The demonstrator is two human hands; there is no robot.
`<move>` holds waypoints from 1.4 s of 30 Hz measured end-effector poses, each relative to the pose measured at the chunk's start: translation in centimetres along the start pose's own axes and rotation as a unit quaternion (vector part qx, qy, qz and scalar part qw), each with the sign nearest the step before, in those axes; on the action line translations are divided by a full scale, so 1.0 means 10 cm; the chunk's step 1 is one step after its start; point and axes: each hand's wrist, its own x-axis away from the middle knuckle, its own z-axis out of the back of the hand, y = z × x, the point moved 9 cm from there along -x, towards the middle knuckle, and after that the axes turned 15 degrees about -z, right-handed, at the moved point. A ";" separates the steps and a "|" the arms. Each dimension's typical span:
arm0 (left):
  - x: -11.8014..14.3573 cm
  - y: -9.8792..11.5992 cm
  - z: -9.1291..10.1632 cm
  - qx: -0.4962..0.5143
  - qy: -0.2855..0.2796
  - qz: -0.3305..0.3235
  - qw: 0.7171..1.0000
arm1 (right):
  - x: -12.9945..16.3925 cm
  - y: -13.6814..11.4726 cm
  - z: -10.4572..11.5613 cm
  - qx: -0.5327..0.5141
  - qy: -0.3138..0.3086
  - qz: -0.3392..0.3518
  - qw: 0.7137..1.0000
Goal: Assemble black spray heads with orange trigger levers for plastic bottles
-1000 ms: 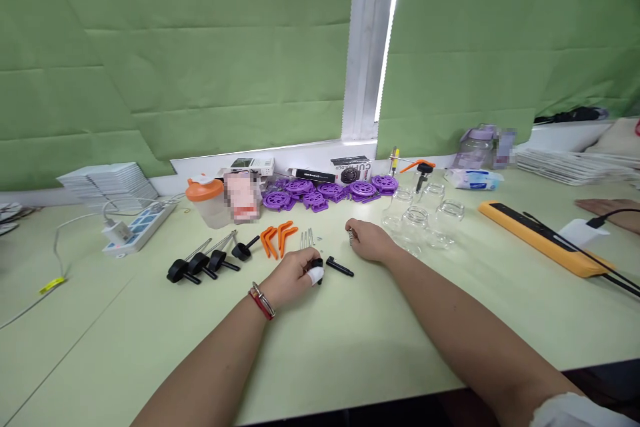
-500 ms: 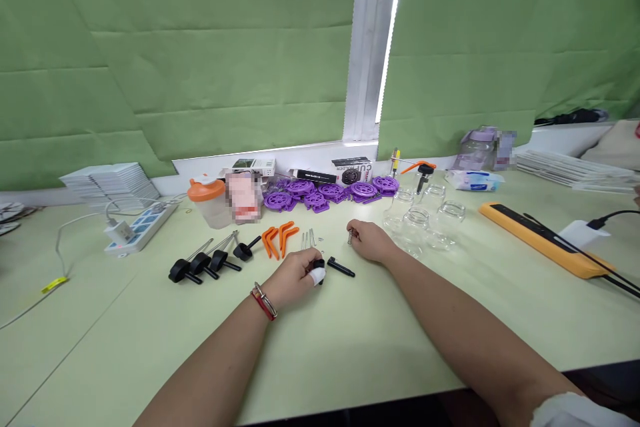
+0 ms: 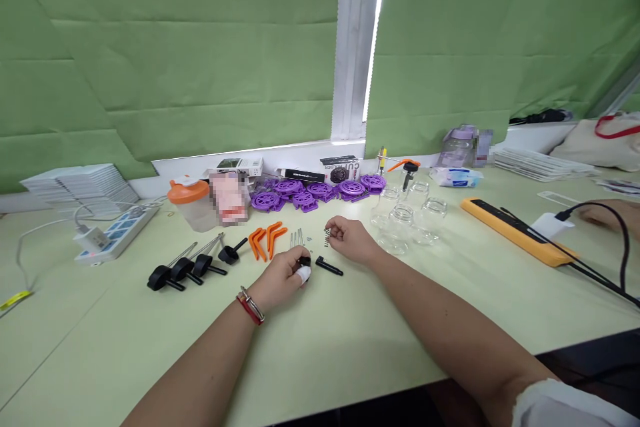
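The left hand fingers pinch a small black cap; at its 1 o'clock, the right hand fingers pinch a small spring.

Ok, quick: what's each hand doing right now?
Left hand: closed on a small black part.
Right hand: pinching a small metal spring.

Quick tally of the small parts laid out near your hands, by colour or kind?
Black pump heads in the left row: 4
Orange bent pieces: 2, possibly more
Clear glass jars: 5
Loose black stem: 1
Total: about 12
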 end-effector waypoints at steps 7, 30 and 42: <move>-0.01 0.01 0.00 -0.030 0.002 -0.008 1.000 | 0.13 -0.18 -0.09 -0.046 -0.036 0.010 0.998; -0.02 0.04 0.10 -0.059 0.043 0.020 0.997 | 0.36 -0.42 -0.33 -0.054 -0.110 0.057 0.991; -0.03 0.07 0.09 -0.075 0.029 0.016 0.997 | 0.35 -0.35 -0.38 -0.239 -0.249 -0.050 0.937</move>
